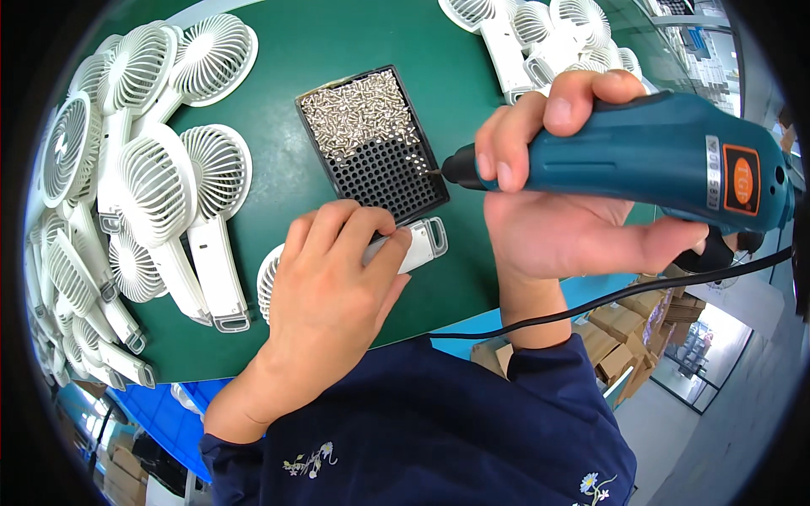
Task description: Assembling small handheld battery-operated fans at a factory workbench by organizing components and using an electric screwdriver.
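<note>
My right hand is wrapped round a teal electric screwdriver, held level with its black nose pointing left. The thin bit ends over the right side of a black screw tray. Small silver screws heap over the far part of that tray, and rows of holes show in its near part. Below the tray, my left hand is closed over a white handheld fan lying on the table. The fan's handle end with its loop sticks out to the right; its grille is mostly hidden beneath the hand.
Several white handheld fans are piled along the left of the green table. More fans lie at the far right. A black cord crosses below my right hand. Cardboard boxes stand beyond the table's right edge.
</note>
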Tool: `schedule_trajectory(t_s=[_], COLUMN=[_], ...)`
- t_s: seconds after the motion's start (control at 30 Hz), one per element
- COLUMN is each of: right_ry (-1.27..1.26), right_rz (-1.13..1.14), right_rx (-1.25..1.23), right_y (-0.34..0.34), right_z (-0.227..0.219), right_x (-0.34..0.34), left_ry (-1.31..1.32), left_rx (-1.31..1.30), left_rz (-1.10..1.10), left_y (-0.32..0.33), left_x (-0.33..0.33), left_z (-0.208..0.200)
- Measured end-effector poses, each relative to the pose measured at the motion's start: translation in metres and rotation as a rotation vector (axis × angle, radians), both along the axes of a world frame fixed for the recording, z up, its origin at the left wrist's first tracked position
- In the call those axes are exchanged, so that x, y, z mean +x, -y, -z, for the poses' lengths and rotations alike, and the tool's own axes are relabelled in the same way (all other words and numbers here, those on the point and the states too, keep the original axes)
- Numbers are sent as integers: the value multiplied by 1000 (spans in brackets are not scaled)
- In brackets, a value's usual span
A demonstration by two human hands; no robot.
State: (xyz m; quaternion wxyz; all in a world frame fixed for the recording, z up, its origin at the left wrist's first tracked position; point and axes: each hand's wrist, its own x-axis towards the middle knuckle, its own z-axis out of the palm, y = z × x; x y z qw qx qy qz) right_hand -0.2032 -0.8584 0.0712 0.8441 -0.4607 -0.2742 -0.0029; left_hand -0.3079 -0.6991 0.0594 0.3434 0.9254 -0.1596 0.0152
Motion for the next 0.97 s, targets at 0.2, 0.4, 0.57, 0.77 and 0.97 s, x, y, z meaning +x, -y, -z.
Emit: schedule_trajectory(t_s=[0.2,0.4,0.57,0.77,0.97], right_ry=[130,92,56,158,182], right_rz=[-68,-16,13,-79,-165], right_rx=[-73,-103,-68,-62,-99], right_y=[8,8,6,10,29], right_z=[-4,-8,-6,-8,-30], right_x=[-2,-10,-11,-7,-9], left_ry=[-33,-23,-7,-2,-9], left_rx=[-16,2,18,5,22], left_rz=[25,-3,-13,-8,-12], left_y=[1,4,4,5,5], left_x=[0,-3,-2,-2,-3], left_z=[1,3,4,5,4])
